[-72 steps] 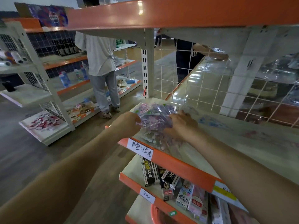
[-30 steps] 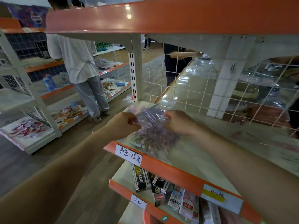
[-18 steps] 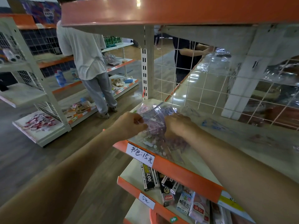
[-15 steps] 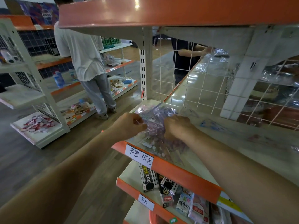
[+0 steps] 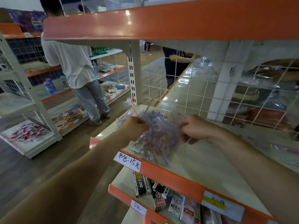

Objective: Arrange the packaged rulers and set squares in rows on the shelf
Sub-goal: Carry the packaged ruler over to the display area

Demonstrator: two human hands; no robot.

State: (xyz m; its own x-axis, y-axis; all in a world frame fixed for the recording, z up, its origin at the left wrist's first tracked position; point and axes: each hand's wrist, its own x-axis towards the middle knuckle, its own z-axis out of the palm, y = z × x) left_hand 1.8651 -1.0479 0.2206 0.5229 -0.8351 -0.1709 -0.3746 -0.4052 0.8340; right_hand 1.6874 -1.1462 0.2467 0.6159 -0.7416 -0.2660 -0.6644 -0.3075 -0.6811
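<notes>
Above the white handwritten price label (image 5: 129, 160), the cream metal shelf with orange front lip (image 5: 202, 160) bears a loose heap of clear plastic ruler packets printed pink and purple (image 5: 160, 136) at its left end. The left hand (image 5: 135, 128) pinches the heap's left edge, fingers curled; the right hand (image 5: 195, 130) pinches its right edge. Best to square the edges first, then lay packets flat toward the white wire grid (image 5: 186, 94).

Clear purple-tinted ruler packets (image 5: 161, 136), loose heap on shelf (image 5: 202, 167)
</notes>
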